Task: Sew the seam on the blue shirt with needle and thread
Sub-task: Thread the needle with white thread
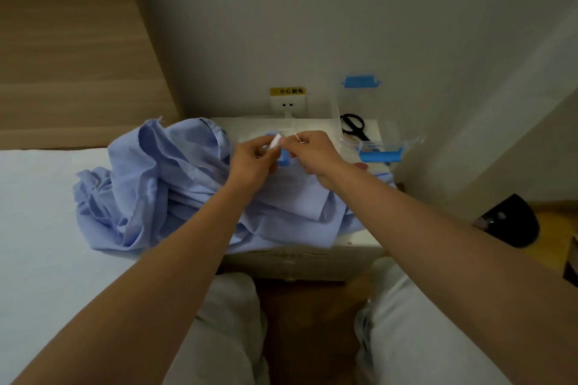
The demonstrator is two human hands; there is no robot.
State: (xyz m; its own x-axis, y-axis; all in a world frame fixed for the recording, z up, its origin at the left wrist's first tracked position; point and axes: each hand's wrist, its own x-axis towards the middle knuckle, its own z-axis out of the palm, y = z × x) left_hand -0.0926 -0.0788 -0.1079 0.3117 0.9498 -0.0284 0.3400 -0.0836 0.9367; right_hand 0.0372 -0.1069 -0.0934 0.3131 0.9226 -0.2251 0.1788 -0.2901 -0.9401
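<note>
forearms out over the blue shirt (156, 184)

left hand (255, 159) curls round a small white spool (276, 141). right hand (308, 150), just beside it, pinches the needle (298, 137). under both, the shirt lies crumpled mid-frame across the bed (37, 197) and the white worktop (359, 241). black scissors (353, 126) sit in a clear box (336, 109), right of centre.

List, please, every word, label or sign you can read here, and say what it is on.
"小心触电": black on the yellow sticker above the wall socket; the last character is blurred.
No text shows on the clear box, scissors or white spool.
</note>
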